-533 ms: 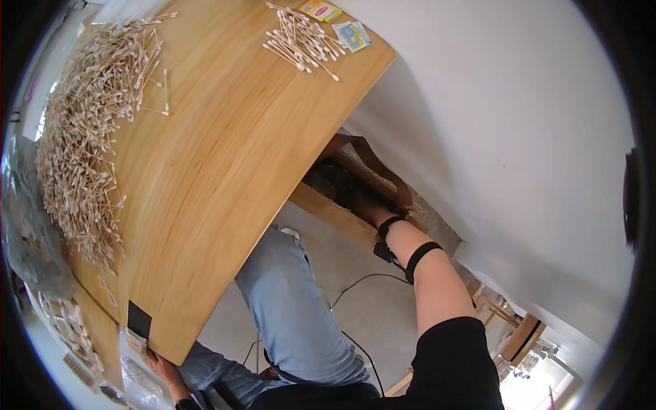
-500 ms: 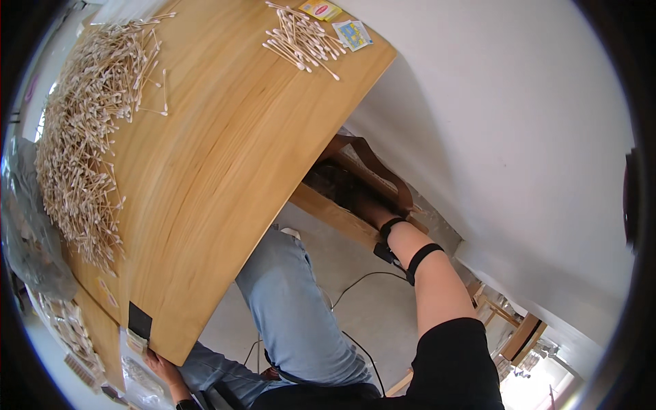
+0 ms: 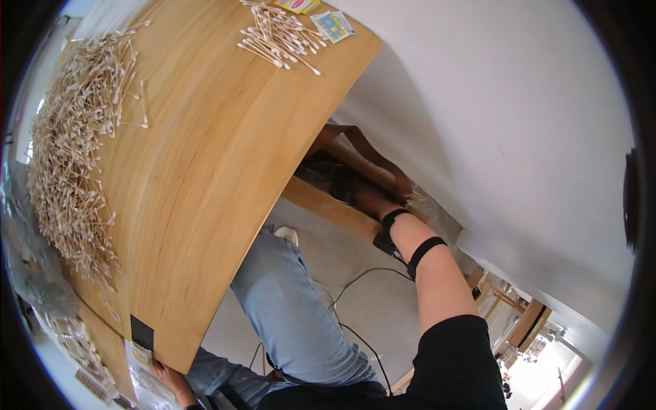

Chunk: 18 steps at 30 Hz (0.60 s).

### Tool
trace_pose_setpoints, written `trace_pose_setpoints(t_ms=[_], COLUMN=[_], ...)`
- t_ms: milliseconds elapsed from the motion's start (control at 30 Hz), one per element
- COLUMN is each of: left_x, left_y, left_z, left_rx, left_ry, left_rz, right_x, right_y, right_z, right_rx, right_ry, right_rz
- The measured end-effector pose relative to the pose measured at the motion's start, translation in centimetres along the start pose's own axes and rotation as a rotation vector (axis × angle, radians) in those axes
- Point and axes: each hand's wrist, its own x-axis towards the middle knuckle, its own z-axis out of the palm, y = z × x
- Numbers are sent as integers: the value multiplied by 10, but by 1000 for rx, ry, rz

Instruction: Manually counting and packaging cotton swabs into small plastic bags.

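Note:
My right hand [image 3: 365,193] reaches down into a brown box [image 3: 324,205] beside the table. Its fingers are lost in shadow among dark, shiny material, so its grip cannot be made out. Black straps circle the wrist and forearm. At the table's lower left corner, my left hand [image 3: 168,380] has its fingers closed at a small pale pack [image 3: 141,354], next to a black square [image 3: 141,333] on the tabletop; part of this hand is hidden. A large heap of cotton swabs [image 3: 72,150] covers the left side of the wooden table [image 3: 191,171].
A smaller pile of cotton swabs [image 3: 281,34] lies at the far end beside a blue and yellow sachet [image 3: 333,26]. A grey plastic bag [image 3: 34,253] sits at the left. The white wall [image 3: 506,123] rises on the right; a black cable [image 3: 365,342] runs across the floor.
The view has shifted slightly, so the table and swabs appear farther left. My right hand stays inside the box, and my left hand stays at the table corner by the pale pack.

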Motion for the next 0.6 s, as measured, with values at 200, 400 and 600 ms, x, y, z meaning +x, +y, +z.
trace_pose_setpoints(t_ms=[200, 400, 600], left_x=[0, -2, -4], left_y=[-4, -4, -7], left_z=[8, 9, 12], left_rx=[-61, -42, -81], left_ry=[86, 70, 50], left_rz=[2, -9, -59], right_x=[6, 7, -1], right_y=[1, -1, -31], right_z=[15, 3, -15], right_rx=[-344, -202, -59], right_ry=[3, 4, -10], right_rz=[81, 86, 108])
